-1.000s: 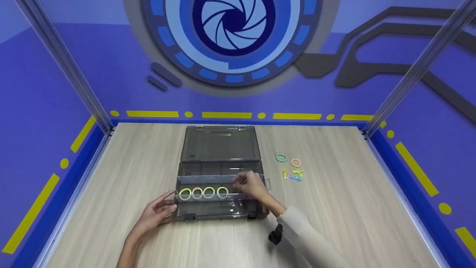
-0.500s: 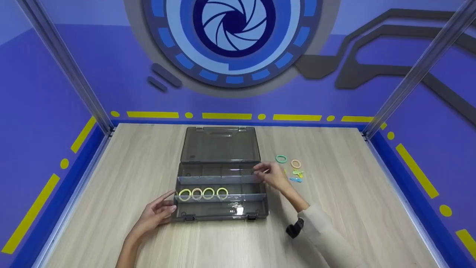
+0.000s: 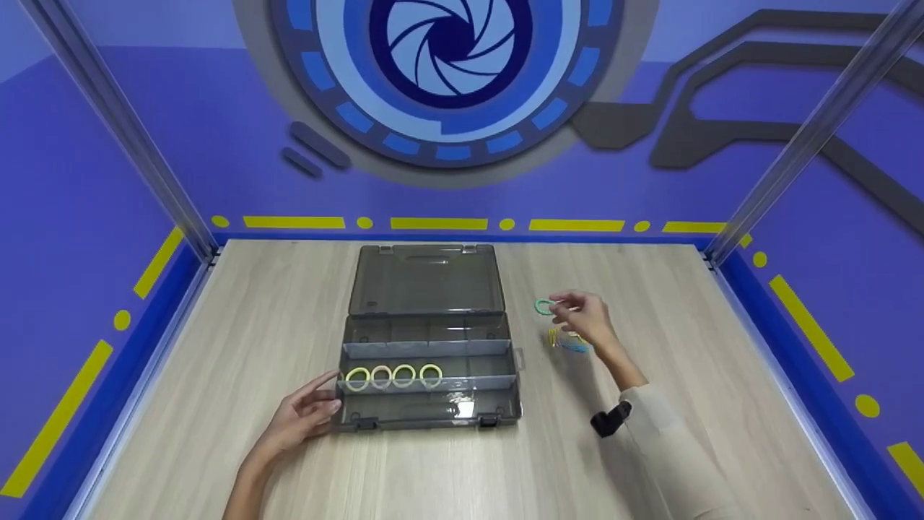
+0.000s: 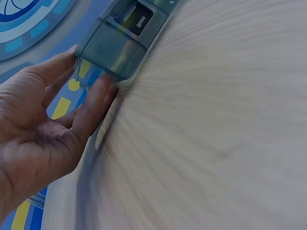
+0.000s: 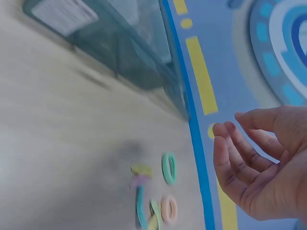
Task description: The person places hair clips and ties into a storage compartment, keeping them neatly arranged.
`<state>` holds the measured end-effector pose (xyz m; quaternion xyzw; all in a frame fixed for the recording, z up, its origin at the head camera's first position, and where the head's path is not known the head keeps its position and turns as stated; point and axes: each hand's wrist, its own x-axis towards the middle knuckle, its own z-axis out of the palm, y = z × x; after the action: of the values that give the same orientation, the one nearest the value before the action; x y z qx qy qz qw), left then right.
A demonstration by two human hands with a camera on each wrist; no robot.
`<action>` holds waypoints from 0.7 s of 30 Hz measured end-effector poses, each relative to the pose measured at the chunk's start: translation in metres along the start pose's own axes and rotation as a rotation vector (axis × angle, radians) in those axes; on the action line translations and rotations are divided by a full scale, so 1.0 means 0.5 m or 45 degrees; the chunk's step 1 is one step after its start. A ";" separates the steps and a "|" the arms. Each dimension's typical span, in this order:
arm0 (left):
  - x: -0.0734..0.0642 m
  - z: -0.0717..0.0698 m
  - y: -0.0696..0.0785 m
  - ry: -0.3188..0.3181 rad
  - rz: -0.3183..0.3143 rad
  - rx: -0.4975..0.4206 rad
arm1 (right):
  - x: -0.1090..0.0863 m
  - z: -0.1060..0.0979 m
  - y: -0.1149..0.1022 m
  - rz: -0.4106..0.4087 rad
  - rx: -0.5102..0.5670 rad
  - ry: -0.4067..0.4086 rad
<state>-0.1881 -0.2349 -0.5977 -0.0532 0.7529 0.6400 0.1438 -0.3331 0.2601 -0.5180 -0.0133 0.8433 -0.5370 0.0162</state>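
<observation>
A smoky translucent compartment box (image 3: 426, 282) lies with its lid folded back. Several hair ties, among them a yellow hair tie (image 3: 359, 379) and a pinkish hair tie (image 3: 381, 377), stand in a row in its middle compartment. My left hand (image 3: 297, 419) rests its extended fingers against the box's left end. Bent loosely and holding nothing, my right hand (image 3: 586, 318) hovers over the small items to the right. Under it are a green hair tie (image 5: 169, 168), a peach hair tie (image 5: 169, 209) and small hair clips, including a blue one (image 5: 140, 206).
Grey dividers (image 3: 426, 349) split the box lengthwise. The wooden table (image 3: 650, 289) ends at a blue printed back wall (image 3: 455, 195), with similar walls left and right. A black wrist device (image 3: 611, 419) sits by the right sleeve (image 3: 671, 440).
My right hand has come out of the box's middle compartment and moved right to above the loose hair ties and clips. The left hand has stayed at the box's left end.
</observation>
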 end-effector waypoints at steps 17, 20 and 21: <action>0.002 0.002 -0.001 -0.024 -0.002 -0.058 | 0.050 -0.083 0.093 0.053 -0.112 0.185; 0.001 0.003 -0.001 -0.024 -0.017 -0.065 | 0.053 -0.082 0.109 0.057 -0.148 0.213; 0.001 0.003 -0.001 -0.024 -0.017 -0.066 | 0.054 -0.080 0.114 0.058 -0.160 0.216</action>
<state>-0.1881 -0.2336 -0.5982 -0.0558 0.7342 0.6589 0.1537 -0.3623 0.3192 -0.5534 0.0504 0.8737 -0.4818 -0.0441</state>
